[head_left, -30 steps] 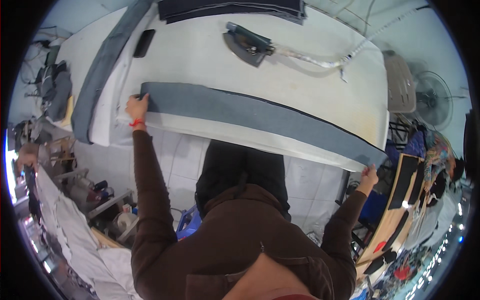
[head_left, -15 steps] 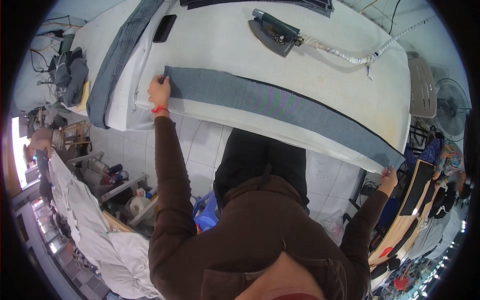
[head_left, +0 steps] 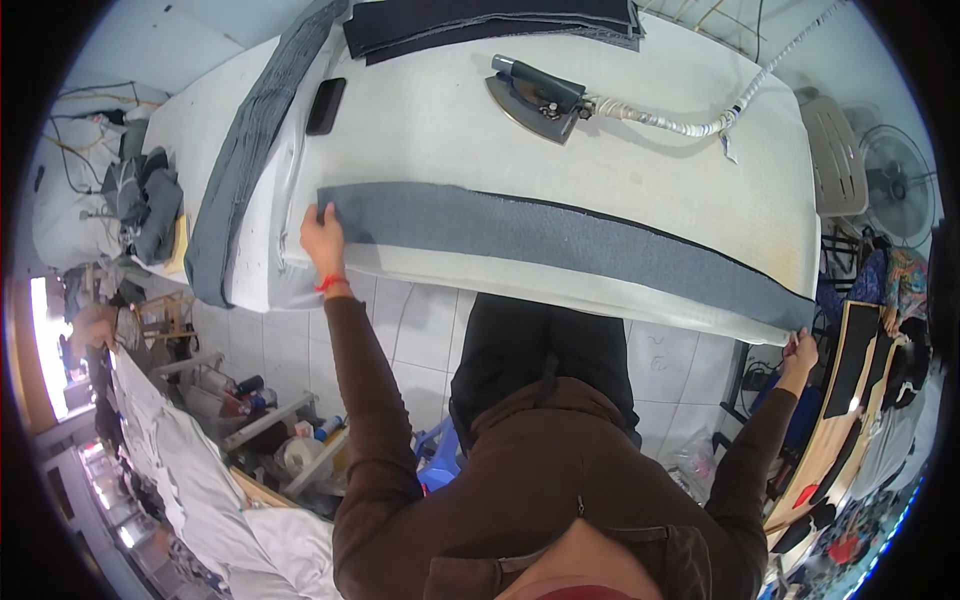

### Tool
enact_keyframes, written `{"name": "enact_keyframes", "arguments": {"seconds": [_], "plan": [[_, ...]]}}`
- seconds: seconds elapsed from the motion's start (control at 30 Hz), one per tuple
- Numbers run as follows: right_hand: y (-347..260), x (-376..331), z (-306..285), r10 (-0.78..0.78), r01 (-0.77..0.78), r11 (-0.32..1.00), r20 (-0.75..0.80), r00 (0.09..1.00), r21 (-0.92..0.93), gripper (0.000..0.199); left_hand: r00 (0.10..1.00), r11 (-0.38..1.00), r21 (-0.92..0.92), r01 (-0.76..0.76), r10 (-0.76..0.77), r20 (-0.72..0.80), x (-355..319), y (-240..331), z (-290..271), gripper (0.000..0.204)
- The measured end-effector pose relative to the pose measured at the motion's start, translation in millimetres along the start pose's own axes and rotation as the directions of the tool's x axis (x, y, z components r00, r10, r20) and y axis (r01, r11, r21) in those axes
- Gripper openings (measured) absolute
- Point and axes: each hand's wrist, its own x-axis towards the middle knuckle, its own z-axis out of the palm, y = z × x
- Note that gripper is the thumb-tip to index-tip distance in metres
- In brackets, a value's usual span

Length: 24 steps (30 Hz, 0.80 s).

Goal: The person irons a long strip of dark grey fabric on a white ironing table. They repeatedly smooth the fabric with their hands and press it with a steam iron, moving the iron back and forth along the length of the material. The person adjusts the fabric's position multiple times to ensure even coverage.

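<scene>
A long strip of grey-blue fabric (head_left: 560,235) with a dark far edge lies stretched along the near side of a white padded ironing table (head_left: 420,130). At its left end, my left hand (head_left: 323,243) pinches the corner, a red string around the wrist. My right hand (head_left: 799,358) grips the other end at the table's right corner, fingers closed on the cloth. Beyond the strip an iron (head_left: 538,102) rests on the table, its wrapped hose (head_left: 660,120) running off to the upper right.
A black phone (head_left: 326,106) lies at the left, beside a long bundle of grey fabric (head_left: 245,150) draped over the table edge. Dark fabric pieces (head_left: 490,25) are stacked at the back. To the right stand a beige chair (head_left: 835,160) and a fan (head_left: 897,180).
The whole view has shifted, so the table appears lower and more of the dark stack shows. Both hands still hold the strip's ends.
</scene>
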Motion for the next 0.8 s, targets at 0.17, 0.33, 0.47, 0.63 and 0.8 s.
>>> {"name": "enact_keyframes", "arguments": {"seconds": [0.17,0.33,0.47,0.63,0.8], "plan": [[-22,9,-33,-0.093,0.091,0.995,-0.105,0.99,-0.028,0.025,0.942,0.964,-0.234,0.126,-0.043,0.333,-5,26,-17,0.04],[-40,43,-56,-0.049,0.033,0.994,-0.164,0.985,-0.103,0.033,0.892,0.959,-0.261,0.112,0.019,0.452,-26,14,-4,0.041],[1,3,-55,-0.46,-0.042,0.528,-0.328,0.825,-0.848,0.058,0.941,0.961,-0.257,0.101,-0.008,0.339,-49,3,36,0.036],[52,-232,130,-0.885,0.774,0.034,0.34,0.317,-0.632,0.041,0.982,0.993,0.113,-0.012,-0.01,0.186,-37,35,-17,0.02],[35,-518,308,-0.708,0.939,0.155,0.698,-0.112,0.307,0.01,0.878,0.891,-0.138,-0.431,0.45,0.161,-68,96,4,0.018]]}}
